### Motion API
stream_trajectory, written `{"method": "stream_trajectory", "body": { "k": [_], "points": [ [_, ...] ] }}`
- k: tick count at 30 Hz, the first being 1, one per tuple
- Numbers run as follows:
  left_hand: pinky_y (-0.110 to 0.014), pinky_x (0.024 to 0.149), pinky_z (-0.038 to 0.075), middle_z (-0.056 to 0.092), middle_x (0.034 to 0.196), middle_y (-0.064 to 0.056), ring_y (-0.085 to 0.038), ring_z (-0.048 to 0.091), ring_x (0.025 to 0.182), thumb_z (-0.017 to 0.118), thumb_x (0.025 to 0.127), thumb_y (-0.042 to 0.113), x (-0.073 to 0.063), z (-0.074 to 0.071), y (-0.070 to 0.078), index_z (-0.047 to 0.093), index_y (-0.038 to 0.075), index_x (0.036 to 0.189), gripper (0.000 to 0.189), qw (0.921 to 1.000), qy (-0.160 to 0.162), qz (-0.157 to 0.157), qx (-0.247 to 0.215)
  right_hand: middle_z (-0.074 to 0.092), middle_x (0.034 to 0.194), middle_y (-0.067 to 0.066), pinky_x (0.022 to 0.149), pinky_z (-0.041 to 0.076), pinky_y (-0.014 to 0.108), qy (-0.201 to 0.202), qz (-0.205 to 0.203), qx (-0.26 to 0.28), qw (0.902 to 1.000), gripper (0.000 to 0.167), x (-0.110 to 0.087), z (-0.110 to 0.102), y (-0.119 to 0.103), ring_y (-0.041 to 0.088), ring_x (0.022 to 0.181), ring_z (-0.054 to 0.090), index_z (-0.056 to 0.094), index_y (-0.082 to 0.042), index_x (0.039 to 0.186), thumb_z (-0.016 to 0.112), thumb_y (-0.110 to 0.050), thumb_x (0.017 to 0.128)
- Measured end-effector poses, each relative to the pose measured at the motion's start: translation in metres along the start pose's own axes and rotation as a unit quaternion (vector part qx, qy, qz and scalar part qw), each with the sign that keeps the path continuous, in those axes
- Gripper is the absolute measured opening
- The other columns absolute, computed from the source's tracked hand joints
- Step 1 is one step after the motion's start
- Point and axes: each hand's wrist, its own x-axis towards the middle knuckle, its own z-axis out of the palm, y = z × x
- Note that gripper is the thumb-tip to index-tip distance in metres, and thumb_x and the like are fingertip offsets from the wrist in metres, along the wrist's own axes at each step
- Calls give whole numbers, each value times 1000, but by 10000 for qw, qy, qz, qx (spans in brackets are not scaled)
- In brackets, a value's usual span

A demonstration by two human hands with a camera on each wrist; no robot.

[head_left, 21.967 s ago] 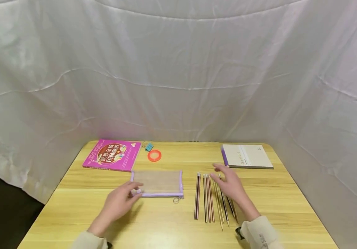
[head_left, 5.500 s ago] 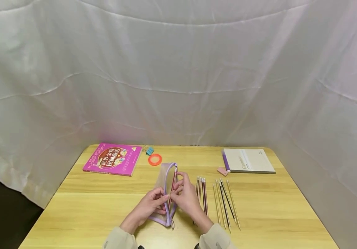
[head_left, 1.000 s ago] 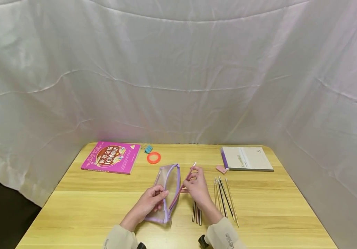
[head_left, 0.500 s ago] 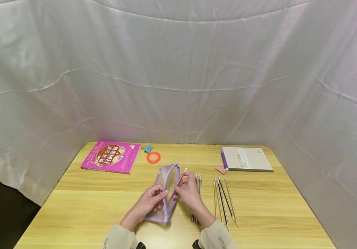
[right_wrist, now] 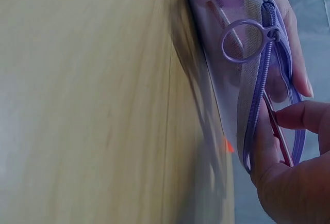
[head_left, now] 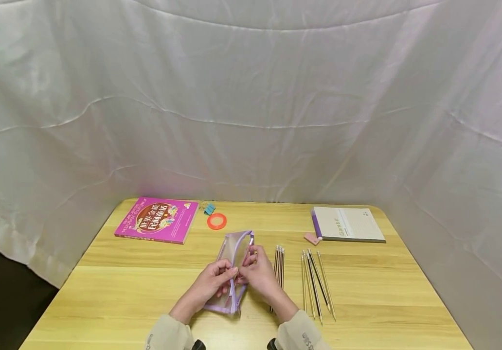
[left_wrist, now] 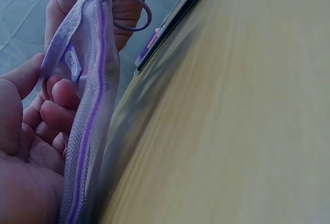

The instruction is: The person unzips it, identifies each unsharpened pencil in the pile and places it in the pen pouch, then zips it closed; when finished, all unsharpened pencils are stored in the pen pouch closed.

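A mesh zip pouch (head_left: 229, 245) with lilac edging stands tilted between the two hands in the head view, its zip side gaping. My left hand (head_left: 209, 284) pinches one edge of that mouth between thumb and fingers. On the other side, my right hand (head_left: 260, 276) pinches a dark red pencil (right_wrist: 279, 128), its fingers inside the zip opening in the right wrist view. Most of the pencil is hidden by the hand and the pouch. Through the mesh, another thin stick (right_wrist: 223, 17) shows inside. A lilac ring pull (right_wrist: 242, 41) hangs at the zip's end.
Right of the pouch lie striped pencils (head_left: 279, 260), partly under the right forearm, and several gold and black pencils (head_left: 314, 277). Behind are a pink eraser (head_left: 312, 238), a notebook (head_left: 351, 224), an orange tape ring (head_left: 217, 221), a teal binder clip (head_left: 209, 209) and a pink book (head_left: 156, 221).
Over the last second the right hand has moved left and lowered the pencil into the pouch. Earlier the pouch lay flat, and the left group of pencils on the table was larger.
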Motion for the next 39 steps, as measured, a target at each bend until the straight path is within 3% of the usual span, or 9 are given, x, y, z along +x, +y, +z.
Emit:
{"method": "stream_trajectory", "body": {
  "k": [19, 28, 39],
  "points": [
    [-18, 49, 39, 54, 74, 4, -6, 47, 58, 62, 105, 30, -1, 1, 2, 54, -6, 102, 37, 10000, -5, 0, -17, 59, 100, 19, 64, 63, 36, 103, -75, -377, 9992, 69, -1, 0, -1, 14, 72, 66, 36, 10, 145, 70, 9, 85],
    [-18, 50, 38, 58, 77, 6, -5, 47, 58, 61, 105, 28, -1, -1, 3, 54, -7, 103, 36, 9999, -64, 39, -73, 58, 109, 20, 70, 64, 36, 8, 187, -118, 9998, 72, -5, -4, -4, 17, 76, 67, 33, 7, 150, 71, 8, 89],
    [-18, 47, 37, 53, 70, 3, -6, 47, 55, 61, 105, 28, -2, -1, 9, 53, -7, 99, 37, 10000, -31, 84, 38, 59, 114, 23, 72, 65, 39, -12, 148, -43, 9999, 69, -11, -16, -16, 21, 77, 70, 35, 2, 152, 70, 5, 92]
  ]
}}
